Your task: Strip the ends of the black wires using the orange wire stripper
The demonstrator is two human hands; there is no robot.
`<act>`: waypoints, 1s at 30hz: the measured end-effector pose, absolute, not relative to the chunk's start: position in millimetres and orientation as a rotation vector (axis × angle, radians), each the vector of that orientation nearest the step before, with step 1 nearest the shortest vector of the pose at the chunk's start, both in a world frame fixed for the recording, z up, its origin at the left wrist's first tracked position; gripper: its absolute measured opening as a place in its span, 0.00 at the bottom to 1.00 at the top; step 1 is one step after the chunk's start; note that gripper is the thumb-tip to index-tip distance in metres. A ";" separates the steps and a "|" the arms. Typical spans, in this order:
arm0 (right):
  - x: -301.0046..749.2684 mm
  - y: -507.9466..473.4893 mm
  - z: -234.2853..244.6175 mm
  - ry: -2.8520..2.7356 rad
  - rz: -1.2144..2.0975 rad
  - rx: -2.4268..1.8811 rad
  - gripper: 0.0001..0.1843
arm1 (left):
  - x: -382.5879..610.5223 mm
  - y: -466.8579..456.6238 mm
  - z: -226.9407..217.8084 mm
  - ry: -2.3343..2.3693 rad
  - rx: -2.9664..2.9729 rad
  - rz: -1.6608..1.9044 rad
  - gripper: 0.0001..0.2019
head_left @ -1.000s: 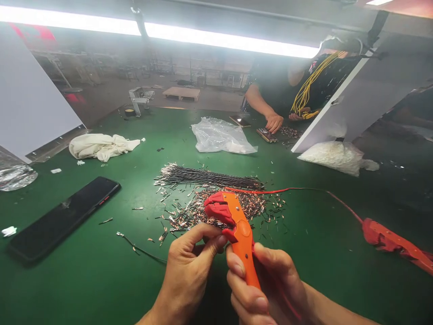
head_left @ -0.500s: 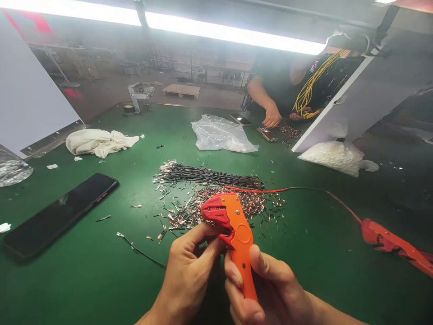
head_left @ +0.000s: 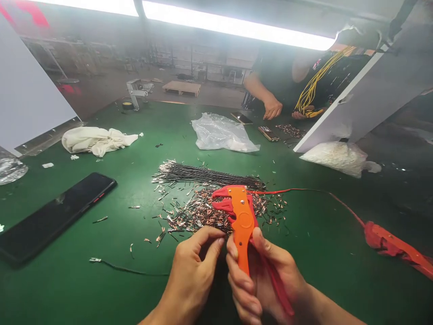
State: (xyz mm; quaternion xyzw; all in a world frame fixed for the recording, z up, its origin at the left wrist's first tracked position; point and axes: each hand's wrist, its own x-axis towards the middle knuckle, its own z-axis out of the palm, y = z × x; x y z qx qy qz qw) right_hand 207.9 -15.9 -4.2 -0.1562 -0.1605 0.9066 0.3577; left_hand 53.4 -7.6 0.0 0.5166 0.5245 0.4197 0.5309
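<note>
My left hand (head_left: 194,273) is closed, thumb and forefinger pinching a thin black wire (head_left: 135,271). The wire trails out to the left, ending in a metal terminal (head_left: 95,260); its other end is hidden by my fingers. In my right hand (head_left: 270,271) is an orange and red wire stripper (head_left: 241,221), held upright with its red jaws parted and its handles spread. The stripper's jaws stand above my left fingertips. Behind it lies a pile of wire offcuts (head_left: 203,207), and beyond that a bundle of black wires with terminals (head_left: 203,174).
A phone (head_left: 61,216) lies at left, near a white cloth (head_left: 98,140). A clear plastic bag (head_left: 223,135) sits farther back. A second red stripper (head_left: 395,246) is at right, by a filled bag (head_left: 338,158). Across the table a person (head_left: 270,104) holds yellow wires (head_left: 309,92).
The stripper's handles have spread and its jaws have opened, the tool tilting more upright. The wire's terminal end has swung left and down. A small offcut now shows near the wire.
</note>
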 end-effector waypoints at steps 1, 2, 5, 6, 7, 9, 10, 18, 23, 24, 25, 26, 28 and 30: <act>209.5 -14.4 -0.7 -0.452 2.286 -0.486 0.24 | 50.4 -7.2 -0.8 1.299 1.348 1.032 0.06; 211.3 -13.0 2.4 -0.504 2.222 -0.562 0.20 | 47.6 -6.8 -1.7 1.339 1.459 1.066 0.06; 216.8 -10.4 7.4 -0.673 2.061 -0.724 0.13 | 41.4 -6.3 -4.0 1.370 1.806 1.205 0.09; 218.1 -10.3 8.0 -0.712 2.023 -0.761 0.12 | 40.4 -6.5 -4.3 1.332 1.934 1.249 0.09; 218.9 -10.4 8.3 -0.734 1.996 -0.793 0.12 | 39.7 -6.9 -4.2 1.275 2.057 1.273 0.09; 219.4 -10.8 8.4 -0.759 1.989 -0.811 0.11 | 39.4 -8.2 -3.2 1.152 2.257 1.267 0.10; 219.2 -11.0 8.3 -0.759 2.004 -0.791 0.11 | 39.4 -9.0 -2.5 1.109 2.325 1.249 0.10; 217.1 -12.2 7.7 -0.682 2.108 -0.540 0.16 | 35.7 -10.4 0.1 1.179 2.314 1.236 0.12; 219.0 -11.9 10.0 -0.680 2.090 -0.550 0.16 | 34.7 -5.9 1.9 1.183 2.421 1.222 0.11; 219.4 -11.5 10.1 -0.675 2.093 -0.549 0.17 | 34.3 -5.4 2.8 1.201 2.447 1.218 0.11; 219.8 -11.2 10.3 -0.672 2.099 -0.545 0.17 | 33.6 -5.4 3.9 1.235 2.478 1.229 0.10; 220.3 -10.8 10.6 -0.668 2.104 -0.535 0.17 | 32.6 -5.9 5.0 1.283 2.513 1.263 0.11; 221.5 -10.4 11.6 -0.649 2.116 -0.499 0.18 | 29.9 -8.3 6.8 1.310 2.602 1.364 0.10; 223.0 -10.1 12.9 -0.624 2.122 -0.460 0.18 | 28.0 -12.1 7.7 1.189 2.681 1.352 0.04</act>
